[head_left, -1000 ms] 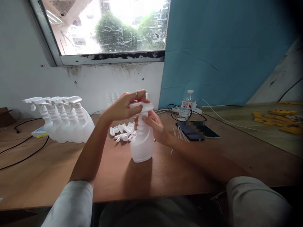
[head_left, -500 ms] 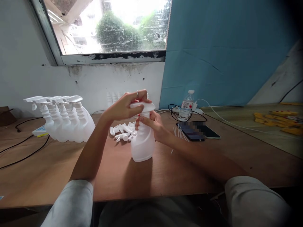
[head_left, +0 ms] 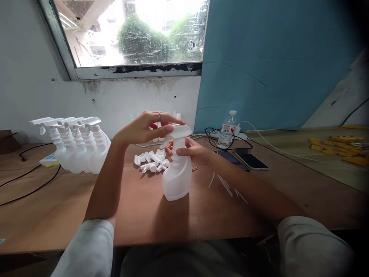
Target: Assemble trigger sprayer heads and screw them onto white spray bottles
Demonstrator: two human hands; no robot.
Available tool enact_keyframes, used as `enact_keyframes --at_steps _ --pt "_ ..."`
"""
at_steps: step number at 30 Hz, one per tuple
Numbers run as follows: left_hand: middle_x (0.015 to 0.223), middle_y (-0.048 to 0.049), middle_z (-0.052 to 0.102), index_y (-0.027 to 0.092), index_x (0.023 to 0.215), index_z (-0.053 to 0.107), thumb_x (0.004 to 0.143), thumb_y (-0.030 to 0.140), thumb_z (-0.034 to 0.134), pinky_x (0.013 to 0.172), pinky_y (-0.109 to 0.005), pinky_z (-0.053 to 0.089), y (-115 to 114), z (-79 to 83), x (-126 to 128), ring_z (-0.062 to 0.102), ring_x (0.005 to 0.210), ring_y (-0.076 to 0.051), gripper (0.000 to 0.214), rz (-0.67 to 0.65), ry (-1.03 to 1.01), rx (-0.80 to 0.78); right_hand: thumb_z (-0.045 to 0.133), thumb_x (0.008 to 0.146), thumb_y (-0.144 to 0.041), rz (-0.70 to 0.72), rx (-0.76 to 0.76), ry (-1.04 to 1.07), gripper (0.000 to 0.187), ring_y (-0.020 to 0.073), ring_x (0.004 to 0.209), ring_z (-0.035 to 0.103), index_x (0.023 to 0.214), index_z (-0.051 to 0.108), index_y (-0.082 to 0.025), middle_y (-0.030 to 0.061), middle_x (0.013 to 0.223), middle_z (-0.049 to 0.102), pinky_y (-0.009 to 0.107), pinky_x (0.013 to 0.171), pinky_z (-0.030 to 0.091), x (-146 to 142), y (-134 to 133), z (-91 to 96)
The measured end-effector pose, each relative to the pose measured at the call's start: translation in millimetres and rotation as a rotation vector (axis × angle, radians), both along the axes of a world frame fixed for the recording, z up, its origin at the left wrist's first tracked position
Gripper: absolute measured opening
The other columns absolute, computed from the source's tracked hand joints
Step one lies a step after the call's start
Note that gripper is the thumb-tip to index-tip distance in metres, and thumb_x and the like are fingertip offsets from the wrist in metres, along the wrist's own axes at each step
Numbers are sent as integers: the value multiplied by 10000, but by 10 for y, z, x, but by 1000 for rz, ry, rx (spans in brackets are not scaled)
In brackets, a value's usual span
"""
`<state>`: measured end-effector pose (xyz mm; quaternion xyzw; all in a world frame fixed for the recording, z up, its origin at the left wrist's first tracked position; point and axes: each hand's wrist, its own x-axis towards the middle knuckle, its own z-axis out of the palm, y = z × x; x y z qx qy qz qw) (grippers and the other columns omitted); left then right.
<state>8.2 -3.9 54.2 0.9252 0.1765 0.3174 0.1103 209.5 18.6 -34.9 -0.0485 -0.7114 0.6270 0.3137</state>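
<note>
Both hands are on 1 white spray bottle standing on the table. Left hand lies flat on its spray top. Right hand squeezes the neck. Finished bottles stand left; loose tops wait, so I think more work is left.

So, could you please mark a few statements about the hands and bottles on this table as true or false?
1. The right hand grips the neck of the spray bottle. True.
2. The spray bottle lies on its side. False: it stands upright on the table.
3. A row of spray bottles with heads fitted stands on the person's left. True.
4. The left hand holds a phone. False: its outstretched fingers lie over the trigger head; the phones lie on the table.
</note>
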Motion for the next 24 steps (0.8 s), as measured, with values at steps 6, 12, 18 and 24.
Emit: enact_keyframes --at_steps 6,12,18,24 --pt "829 -71 654 181 1128 670 903 507 520 561 -229 481 -23 56 -204 611 720 -136 424 162 -241 49 738 739 -300 135 -40 8 440 118 712 519 1115 542 -181 -2 828 489 260 647 434 54 80 -46" --pt "787 -66 649 173 1072 694 887 501 554 556 -221 488 -46 78 -283 590 662 -118 402 252 -224 64 729 772 -370 139 2 -27 395 121 714 512 1036 546 -140 20 807 534 237 612 412 53 6 -3" --pt "818 -66 673 164 1085 694 905 453 536 576 -195 485 -79 65 -189 598 697 -109 376 230 -124 119 721 788 -338 -89 -40 -20 326 115 687 514 998 539 -168 8 798 547 224 592 405 -7 -84 1" --pt "700 -21 657 189 1105 690 919 448 516 592 -191 483 -120 47 -96 552 582 -78 363 214 39 178 745 766 -308 -130 -70 -1 300 117 697 517 911 518 -175 -10 759 517 211 575 396 -54 -130 5"
